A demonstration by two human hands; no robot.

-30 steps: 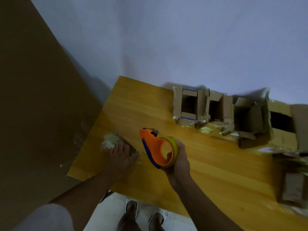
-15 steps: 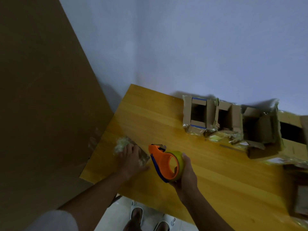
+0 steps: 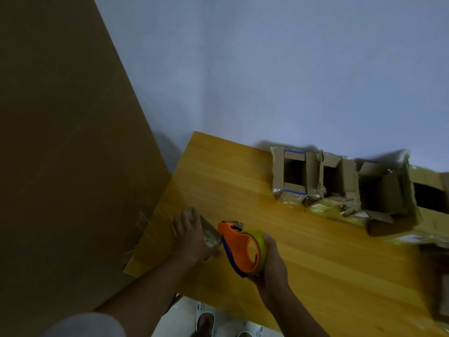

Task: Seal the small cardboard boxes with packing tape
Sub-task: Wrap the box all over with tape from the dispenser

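My left hand [image 3: 192, 235] presses down on a small tape-wrapped cardboard box [image 3: 211, 232] near the left front corner of the yellow wooden table [image 3: 315, 259]. Most of that box is hidden under my palm. My right hand [image 3: 273, 266] grips an orange tape dispenser [image 3: 239, 246] with a yellowish tape roll, held just right of the box, its blade end close to the box. Three open small cardboard boxes [image 3: 295, 175], [image 3: 336, 177], [image 3: 386, 190] stand in a row along the table's far edge.
A large brown board [image 3: 60, 154] leans at the left, beside the table's edge. Loose tape scraps [image 3: 325, 206] lie in front of the open boxes. More cardboard [image 3: 432, 186] sits at the far right. A pale wall rises behind. Slippers [image 3: 205, 322] show on the floor below.
The dispenser in my right hand has closed in on the box under my left hand. The camera view has shifted, so everything sits further right and lower in the frame.
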